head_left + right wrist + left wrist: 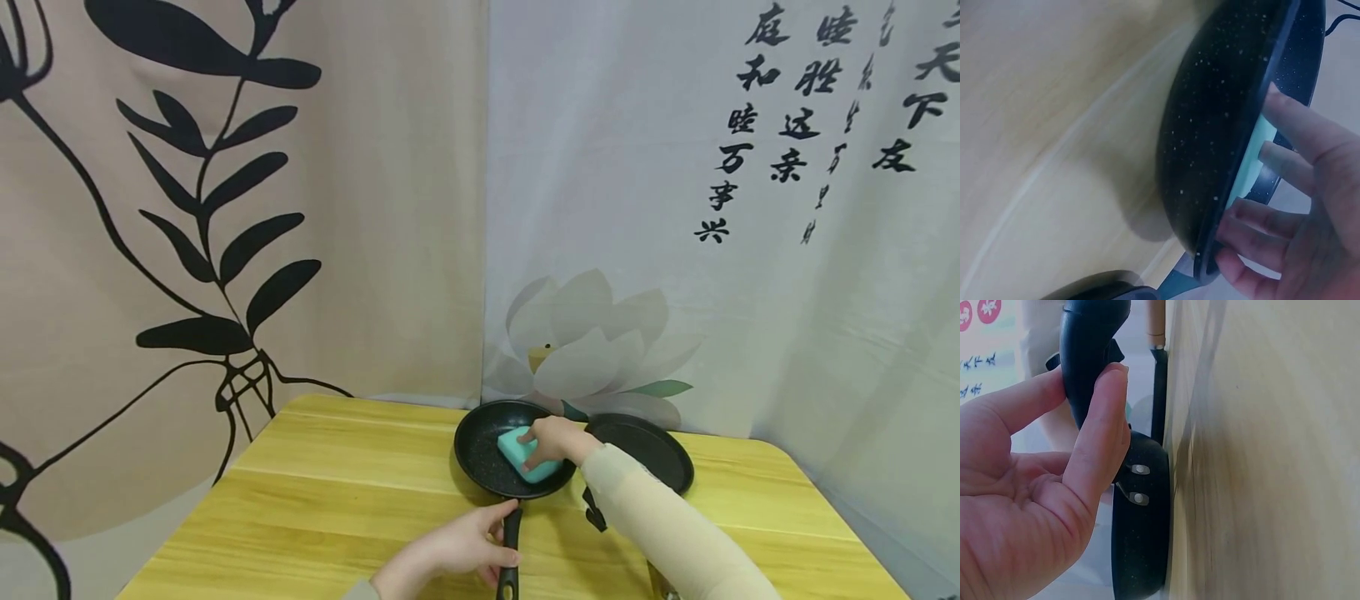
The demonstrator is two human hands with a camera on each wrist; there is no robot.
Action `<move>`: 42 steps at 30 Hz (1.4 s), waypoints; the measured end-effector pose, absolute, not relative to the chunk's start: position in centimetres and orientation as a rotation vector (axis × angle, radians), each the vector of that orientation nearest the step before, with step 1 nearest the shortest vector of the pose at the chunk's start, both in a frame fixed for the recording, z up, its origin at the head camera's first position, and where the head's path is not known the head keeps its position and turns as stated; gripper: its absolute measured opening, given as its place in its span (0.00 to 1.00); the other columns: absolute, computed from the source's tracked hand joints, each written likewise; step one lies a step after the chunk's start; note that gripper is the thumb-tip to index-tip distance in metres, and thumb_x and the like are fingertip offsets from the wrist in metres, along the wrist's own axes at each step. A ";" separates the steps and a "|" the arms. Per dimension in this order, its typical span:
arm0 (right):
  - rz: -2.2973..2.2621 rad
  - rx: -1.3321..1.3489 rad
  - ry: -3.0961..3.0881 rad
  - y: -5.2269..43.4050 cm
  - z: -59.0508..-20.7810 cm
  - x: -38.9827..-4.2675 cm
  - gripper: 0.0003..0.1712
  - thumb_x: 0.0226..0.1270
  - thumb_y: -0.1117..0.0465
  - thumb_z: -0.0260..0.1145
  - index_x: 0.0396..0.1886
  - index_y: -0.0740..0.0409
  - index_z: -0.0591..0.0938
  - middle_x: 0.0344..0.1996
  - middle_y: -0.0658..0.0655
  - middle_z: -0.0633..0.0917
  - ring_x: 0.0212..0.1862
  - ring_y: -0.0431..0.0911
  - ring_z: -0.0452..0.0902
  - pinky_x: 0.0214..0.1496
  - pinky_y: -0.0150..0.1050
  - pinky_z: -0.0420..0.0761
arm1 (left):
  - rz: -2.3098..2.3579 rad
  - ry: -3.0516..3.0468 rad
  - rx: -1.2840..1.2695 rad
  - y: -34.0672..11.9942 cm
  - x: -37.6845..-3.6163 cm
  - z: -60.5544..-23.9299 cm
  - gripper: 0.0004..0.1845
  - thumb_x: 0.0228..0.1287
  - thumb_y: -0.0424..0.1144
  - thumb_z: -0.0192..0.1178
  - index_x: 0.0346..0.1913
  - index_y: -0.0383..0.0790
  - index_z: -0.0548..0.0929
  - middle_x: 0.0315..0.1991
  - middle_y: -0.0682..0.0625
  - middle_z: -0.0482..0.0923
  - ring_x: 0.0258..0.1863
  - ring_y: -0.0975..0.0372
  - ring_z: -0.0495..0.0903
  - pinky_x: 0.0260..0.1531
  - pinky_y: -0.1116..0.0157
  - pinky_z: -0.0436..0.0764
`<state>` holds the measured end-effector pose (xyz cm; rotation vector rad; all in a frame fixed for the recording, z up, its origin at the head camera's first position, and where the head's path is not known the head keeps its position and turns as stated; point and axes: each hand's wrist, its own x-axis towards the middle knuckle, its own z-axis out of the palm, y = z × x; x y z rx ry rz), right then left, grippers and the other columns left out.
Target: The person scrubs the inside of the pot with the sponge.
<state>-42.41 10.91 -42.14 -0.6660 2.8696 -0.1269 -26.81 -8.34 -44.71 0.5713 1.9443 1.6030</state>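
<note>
A black speckled frying pan (480,442) rests on the wooden table, its black handle (512,533) pointing toward me. My left hand (467,540) pinches that handle between thumb and fingers, which shows closely in the left wrist view. Inside the pan lies a turquoise sponge (517,450). My right hand (558,439) grips the sponge from above, thumb and fingers on its sides. From the right wrist view, fingers (1291,125) reach over the pan's rim onto the sponge, most of which the pan wall hides.
A second, flat black pan (652,450) stands close on the right, partly behind my right sleeve (667,525). A wooden handle-like piece (1156,322) shows at the left wrist view's top. Behind the table (352,483) hangs a printed curtain (405,208).
</note>
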 end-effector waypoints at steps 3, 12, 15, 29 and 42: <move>-0.129 -0.679 2.873 11.0 -42.1 -42.2 0.31 0.50 0.44 0.77 0.57 0.43 0.84 0.58 0.56 0.80 0.57 0.53 0.76 0.54 0.50 0.78 | 1.601 1.935 0.580 -8.4 -26.9 -44.8 0.38 0.66 0.30 0.61 0.73 0.26 0.53 0.35 0.42 0.74 0.23 0.61 0.81 0.27 0.59 0.85; -0.144 -0.744 2.870 11.0 -42.0 -41.2 0.31 0.50 0.44 0.78 0.56 0.44 0.84 0.57 0.56 0.81 0.56 0.53 0.77 0.53 0.48 0.80 | 1.593 1.921 0.601 -8.5 -27.0 -44.9 0.38 0.67 0.30 0.61 0.74 0.26 0.52 0.35 0.43 0.75 0.24 0.61 0.81 0.27 0.61 0.85; -0.123 -0.751 2.876 10.9 -41.9 -41.0 0.31 0.49 0.44 0.78 0.55 0.43 0.85 0.57 0.55 0.81 0.56 0.53 0.77 0.53 0.49 0.79 | 1.596 1.919 0.604 -8.6 -27.0 -44.9 0.38 0.67 0.30 0.60 0.73 0.26 0.52 0.35 0.43 0.75 0.24 0.61 0.82 0.27 0.60 0.85; -0.109 -0.869 2.860 10.8 -42.3 -40.8 0.30 0.49 0.43 0.77 0.54 0.44 0.85 0.55 0.55 0.83 0.54 0.52 0.78 0.55 0.46 0.79 | 1.592 1.929 0.603 -8.5 -26.9 -44.8 0.38 0.67 0.30 0.61 0.73 0.25 0.52 0.35 0.42 0.75 0.25 0.59 0.82 0.26 0.60 0.85; -0.137 -0.898 2.812 9.9 -42.1 -40.5 0.30 0.52 0.42 0.76 0.56 0.42 0.84 0.56 0.52 0.82 0.56 0.48 0.77 0.55 0.43 0.79 | 1.598 1.927 0.598 -8.5 -26.9 -44.8 0.38 0.67 0.30 0.61 0.73 0.26 0.53 0.35 0.42 0.75 0.25 0.60 0.82 0.26 0.62 0.85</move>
